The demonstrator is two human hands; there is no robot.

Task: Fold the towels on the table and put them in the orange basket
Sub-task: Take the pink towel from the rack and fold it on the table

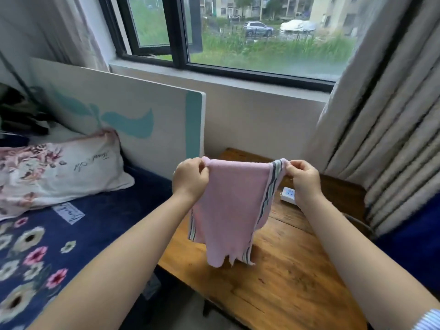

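- The pink terry towel with striped edges [232, 206] hangs above the brown wooden bench [285, 270].
- The left hand [190, 178] and right hand [303, 178] pinch its top corners (one each), holding it stretched between them.

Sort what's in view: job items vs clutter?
Job: pink towel, pinched at its top corners by left hand and right hand; wooden table. No orange basket in view.
Clutter: white power strip, pillow, bed, curtain.
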